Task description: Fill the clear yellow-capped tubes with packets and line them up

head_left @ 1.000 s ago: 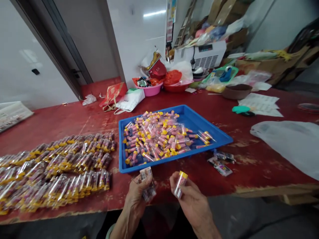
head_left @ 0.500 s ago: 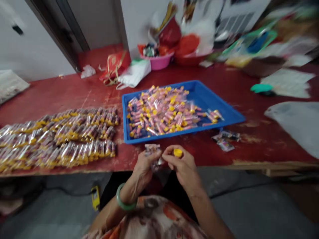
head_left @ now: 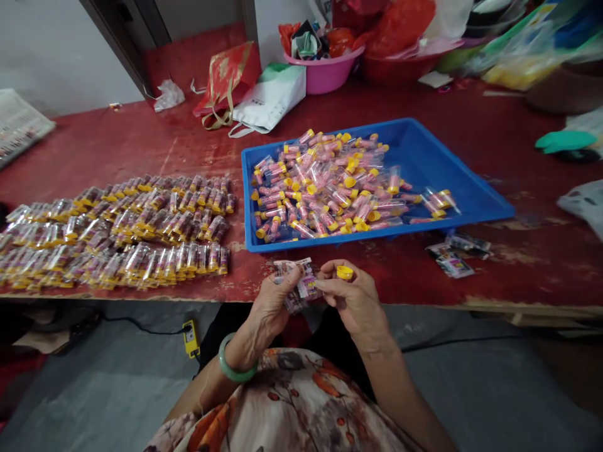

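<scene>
Over the table's front edge my left hand [head_left: 272,306] is closed on small printed plastic packets [head_left: 293,290]. Close beside it, my right hand [head_left: 354,300] is closed around a small tube whose yellow cap [head_left: 345,272] sticks up between the fingers; most of the tube is hidden. The right fingertips touch the edge of one printed packet. Just beyond both hands, a blue tray [head_left: 464,188] holds a heap of clear tubes [head_left: 325,182] with pink contents and yellow caps. Left of the tray lie rows of wrapped tubes [head_left: 155,260], yellow ends toward me.
Several loose printed packets [head_left: 452,257] lie right of the hands. Behind the tray stand a pink basin [head_left: 325,72], a white bag [head_left: 273,100] and a red bag [head_left: 230,78]. A turquoise item [head_left: 565,142] is at far right. Below the table is a yellow power socket [head_left: 191,339].
The camera view has shifted, and things on the table appear higher. In my left hand the printed packets show more openly, and the right fingertips now touch one packet.
</scene>
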### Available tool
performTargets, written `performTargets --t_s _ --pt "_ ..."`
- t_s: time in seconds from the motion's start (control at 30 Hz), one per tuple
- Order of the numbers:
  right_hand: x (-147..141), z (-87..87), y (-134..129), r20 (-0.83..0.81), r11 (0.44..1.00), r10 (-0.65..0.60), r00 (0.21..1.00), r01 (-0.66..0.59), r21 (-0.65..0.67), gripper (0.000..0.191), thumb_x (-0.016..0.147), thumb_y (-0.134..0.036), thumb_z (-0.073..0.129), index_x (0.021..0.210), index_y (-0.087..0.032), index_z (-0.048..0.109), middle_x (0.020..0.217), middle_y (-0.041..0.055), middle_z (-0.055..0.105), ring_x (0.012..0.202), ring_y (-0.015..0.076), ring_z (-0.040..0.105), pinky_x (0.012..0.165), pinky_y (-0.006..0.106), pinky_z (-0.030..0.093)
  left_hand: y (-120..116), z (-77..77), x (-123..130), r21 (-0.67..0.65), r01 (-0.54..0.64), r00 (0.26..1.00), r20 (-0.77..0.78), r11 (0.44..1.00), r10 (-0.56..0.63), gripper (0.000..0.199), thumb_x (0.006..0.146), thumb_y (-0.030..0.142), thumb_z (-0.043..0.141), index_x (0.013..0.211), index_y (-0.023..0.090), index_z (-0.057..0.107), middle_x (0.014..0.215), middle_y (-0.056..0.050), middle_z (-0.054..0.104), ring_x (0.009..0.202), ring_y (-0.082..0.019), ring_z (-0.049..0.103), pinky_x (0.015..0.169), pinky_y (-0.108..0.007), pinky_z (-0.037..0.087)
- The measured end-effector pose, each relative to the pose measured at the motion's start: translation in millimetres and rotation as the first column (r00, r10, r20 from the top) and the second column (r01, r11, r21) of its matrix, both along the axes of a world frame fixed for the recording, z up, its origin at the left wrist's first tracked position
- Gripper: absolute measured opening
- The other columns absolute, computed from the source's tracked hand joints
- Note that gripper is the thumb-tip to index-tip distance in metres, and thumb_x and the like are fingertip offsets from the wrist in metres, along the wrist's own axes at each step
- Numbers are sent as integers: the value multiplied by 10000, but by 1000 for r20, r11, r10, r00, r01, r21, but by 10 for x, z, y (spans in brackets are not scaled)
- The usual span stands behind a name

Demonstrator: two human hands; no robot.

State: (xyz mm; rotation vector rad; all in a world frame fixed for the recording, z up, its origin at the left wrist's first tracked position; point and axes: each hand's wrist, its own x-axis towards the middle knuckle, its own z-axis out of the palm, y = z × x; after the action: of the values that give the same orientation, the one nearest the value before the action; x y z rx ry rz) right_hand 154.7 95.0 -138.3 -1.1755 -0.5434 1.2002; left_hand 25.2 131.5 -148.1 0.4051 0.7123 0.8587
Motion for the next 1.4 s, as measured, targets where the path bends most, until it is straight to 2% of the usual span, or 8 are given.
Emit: performTargets --t_s 0.13,0.27,0.4,0.67,0.87,1.0,1.27,1.4 --pt "38 -9 37 -65 998 54 996 -55 -19 295 498 -154 795 734 -156 617 618 -34 578 409 39 393 385 176 250 55 -110 -115 8 -63 998 18 998 63 387 609 395 856 682 112 602 591 7 567 505 -85 516 544 -230 466" --pt "12 -38 81 -42 997 78 996 -79 -25 277 507 -144 778 733 -160 618 594 -38 566 397 39 386 388 181 251 69 -143 -164 29 -38 999 25 999 38 448 654 497 801 692 124 555 552 54 441 431 -28 344 405 -164 280" --pt "-41 -44 117 23 993 110 994 -110 -37 275 531 -156 783 756 -161 625 617 -34 563 414 40 386 389 180 245 78 -81 -193 52 35 991 -134 998 -28 478 570 410 870 625 149 473 504 91 336 413 -11 217 388 -181 140" --pt "75 28 22 -101 990 91 991 -80 113 257 683 -341 747 897 -203 712 847 27 575 756 131 533 675 259 490 140 -130 -291 57 -19 979 -203 998 30 479 570 267 870 567 170 401 509 95 294 426 -13 202 407 -210 134" --pt "43 45 -104 118 988 115 986 -126 93 290 670 -326 784 923 -200 723 859 37 602 667 116 520 534 215 434 100 -44 -321 8 -96 982 -164 995 96 501 545 346 884 609 176 417 488 103 307 408 -13 214 394 -194 143" --pt "-80 100 -102 127 968 95 987 -121 218 206 732 -309 731 890 -190 670 797 27 594 538 101 506 454 227 407 98 57 -377 -39 -159 978 -142 986 153 521 496 350 909 643 167 445 486 107 334 397 -3 224 372 -169 144" --pt "-304 -7 -70 279 907 -34 960 -88 411 172 793 -208 688 942 -209 602 991 40 567 788 162 606 599 294 574 58 132 -429 -157 -153 988 -2 976 155 522 477 325 921 649 162 455 488 112 350 375 5 236 348 -153 135" --pt "-429 -85 -73 531 863 -195 824 -113 492 228 777 -178 702 969 -204 582 998 58 585 868 194 610 714 349 566 48 157 -472 -148 -174 983 25 974 179 507 492 330 917 688 152 484 515 103 376 388 3 265 357 -144 167"
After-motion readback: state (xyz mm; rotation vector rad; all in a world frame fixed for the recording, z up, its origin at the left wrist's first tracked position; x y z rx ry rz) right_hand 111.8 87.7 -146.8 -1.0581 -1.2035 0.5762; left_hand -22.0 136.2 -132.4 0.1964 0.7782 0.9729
